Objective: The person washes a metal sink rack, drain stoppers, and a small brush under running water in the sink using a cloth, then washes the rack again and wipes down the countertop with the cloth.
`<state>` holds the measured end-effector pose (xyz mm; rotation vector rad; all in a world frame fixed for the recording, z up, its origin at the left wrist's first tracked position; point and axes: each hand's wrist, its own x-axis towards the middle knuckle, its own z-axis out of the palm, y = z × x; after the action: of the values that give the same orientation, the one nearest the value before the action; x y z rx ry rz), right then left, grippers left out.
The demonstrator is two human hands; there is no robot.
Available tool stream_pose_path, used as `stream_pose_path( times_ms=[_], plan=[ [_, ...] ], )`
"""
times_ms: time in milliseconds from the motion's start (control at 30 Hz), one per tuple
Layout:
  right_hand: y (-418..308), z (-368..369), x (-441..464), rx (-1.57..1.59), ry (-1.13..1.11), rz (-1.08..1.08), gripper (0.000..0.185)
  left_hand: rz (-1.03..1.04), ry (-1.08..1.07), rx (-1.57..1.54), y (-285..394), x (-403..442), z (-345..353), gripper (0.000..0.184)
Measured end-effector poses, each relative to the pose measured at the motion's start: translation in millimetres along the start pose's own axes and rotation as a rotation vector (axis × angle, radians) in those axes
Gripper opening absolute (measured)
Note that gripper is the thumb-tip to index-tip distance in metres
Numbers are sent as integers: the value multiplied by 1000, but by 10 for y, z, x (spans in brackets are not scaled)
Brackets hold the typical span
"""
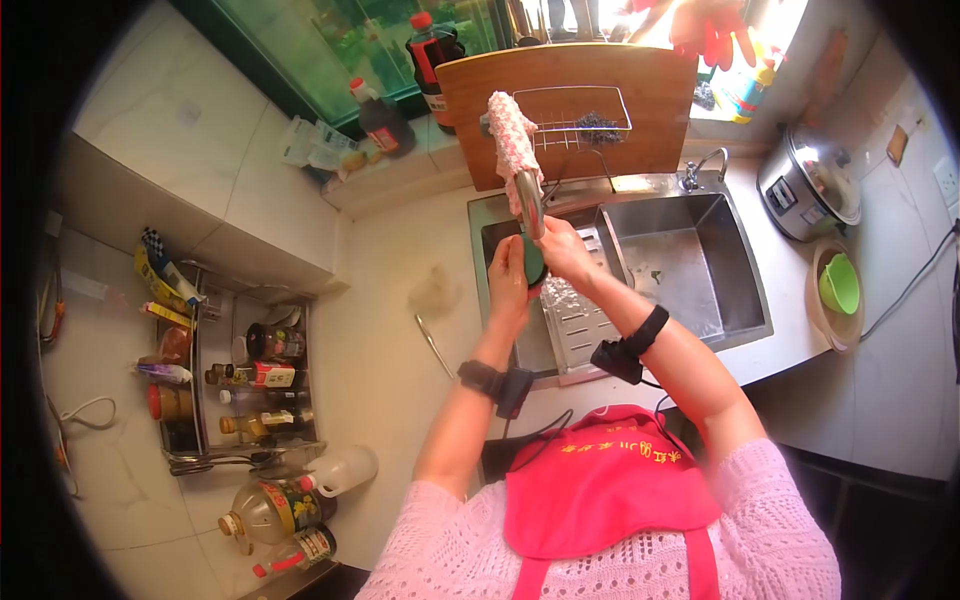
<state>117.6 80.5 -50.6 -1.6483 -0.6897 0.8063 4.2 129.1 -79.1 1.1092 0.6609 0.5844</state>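
My left hand [509,272] is closed around a round dark green thing [535,261] with a reddish lower edge; its exact kind is not clear. Close beside it, just under the spout, my right hand [566,251] has its fingers curled in, and what they hold is hidden. Both hands are over the left side of the steel sink [748,262]. Above them, the curved metal faucet spout [530,205] comes down, its upper part wrapped in a pink-and-white fluffy cover [511,140]. A perforated steel drainer tray [582,335] lies below the hands, wet and shiny.
Behind the faucet, a wooden board [470,120] leans upright with a wire rack [570,90]. A rice cooker [790,195] and a green bowl [839,283] stand right. Bottles crowd a rack [200,390] at left. A thin metal rod [434,346] lies on the counter.
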Motion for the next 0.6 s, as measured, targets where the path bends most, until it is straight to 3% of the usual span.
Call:
stream_pose_path(
  times_ms=[67,167,233,267,300,400,467,533,600],
  plan=[
    [-88,-150,46,85,-243,228,44,39,-70,139,68,-12,-54,29],
    [3,-339,188,-31,-507,293,47,42,-167,290,206,-35,-101,30],
    [-50,-265,12,77,-369,152,50,76,-170,309,151,10,-155,34],
    [-88,-196,-75,121,-309,77,51,26,-21,273,90,82,-170,38],
    [50,-86,-75,113,-172,55,53,-30,122,239,-12,180,-151,42],
    [241,338,-279,-187,426,-387,43,-137,432,37,-123,184,134,51],
    [172,286,-346,-209,304,-295,44,-93,483,-108,-219,186,189,51],
    [191,169,-241,-344,187,-291,47,-31,382,-84,-149,146,156,49],
    [207,13,-117,-251,32,-227,51,65,301,72,-75,50,125,47]
  ],
)
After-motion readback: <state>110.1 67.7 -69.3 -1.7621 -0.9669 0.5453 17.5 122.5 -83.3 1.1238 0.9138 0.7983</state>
